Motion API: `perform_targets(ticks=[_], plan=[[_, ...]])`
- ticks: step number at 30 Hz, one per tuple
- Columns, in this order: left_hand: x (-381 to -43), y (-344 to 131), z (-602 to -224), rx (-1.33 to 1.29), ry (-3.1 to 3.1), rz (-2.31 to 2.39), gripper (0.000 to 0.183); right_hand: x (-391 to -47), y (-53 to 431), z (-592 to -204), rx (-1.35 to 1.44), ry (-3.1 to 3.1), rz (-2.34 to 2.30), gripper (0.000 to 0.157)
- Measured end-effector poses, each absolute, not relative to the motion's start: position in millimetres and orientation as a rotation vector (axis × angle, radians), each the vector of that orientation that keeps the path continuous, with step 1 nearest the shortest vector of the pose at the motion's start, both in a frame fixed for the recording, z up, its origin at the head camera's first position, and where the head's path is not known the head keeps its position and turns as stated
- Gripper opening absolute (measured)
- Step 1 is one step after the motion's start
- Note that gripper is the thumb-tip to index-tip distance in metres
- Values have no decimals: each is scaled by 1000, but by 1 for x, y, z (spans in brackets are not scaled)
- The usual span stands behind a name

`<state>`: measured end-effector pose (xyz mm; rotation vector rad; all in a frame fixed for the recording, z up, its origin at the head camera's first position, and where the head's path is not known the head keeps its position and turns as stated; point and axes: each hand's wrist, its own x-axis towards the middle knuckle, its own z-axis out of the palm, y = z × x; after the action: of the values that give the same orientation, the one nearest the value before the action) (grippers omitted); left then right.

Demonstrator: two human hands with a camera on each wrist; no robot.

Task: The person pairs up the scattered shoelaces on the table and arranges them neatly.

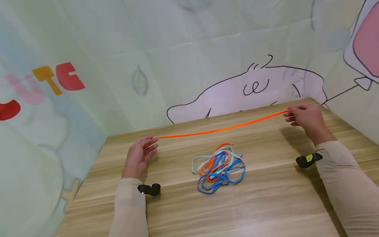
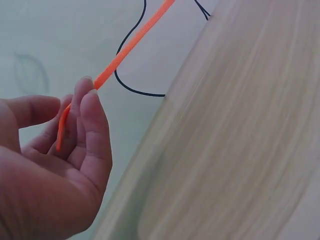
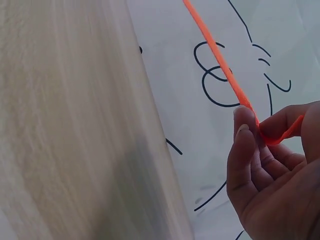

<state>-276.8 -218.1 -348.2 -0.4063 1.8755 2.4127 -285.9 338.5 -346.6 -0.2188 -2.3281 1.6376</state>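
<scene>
An orange shoelace [image 1: 245, 124] is stretched between my two hands above the table, sagging slightly in the middle. My left hand [image 1: 140, 154] pinches it near one end; in the left wrist view the short loose tail of the lace [image 2: 61, 127] hangs inside the fingers. Higher and farther right, my right hand [image 1: 308, 119] pinches the other end, and in the right wrist view its tail [image 3: 280, 138] curves back past the fingertips toward the palm. Below the stretched lace, a tangled pile of shoelaces [image 1: 219, 161] in blue, pale blue and orange lies on the table.
The wood-grain table [image 1: 254, 204] runs back to a printed cloth backdrop [image 1: 165, 65] with cartoon drawings, which also closes off the left and right sides. Black wrist cameras, on the left [image 1: 151, 189] and right [image 1: 305, 160], sit at the sleeve cuffs.
</scene>
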Motion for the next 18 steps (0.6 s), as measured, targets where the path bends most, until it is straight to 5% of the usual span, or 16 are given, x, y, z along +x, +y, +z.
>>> perform_targets(ticks=[18], plan=[[-280, -221, -355, -305, 1892, 2354, 51, -289, 339, -354, -296, -2312, 1670, 41]])
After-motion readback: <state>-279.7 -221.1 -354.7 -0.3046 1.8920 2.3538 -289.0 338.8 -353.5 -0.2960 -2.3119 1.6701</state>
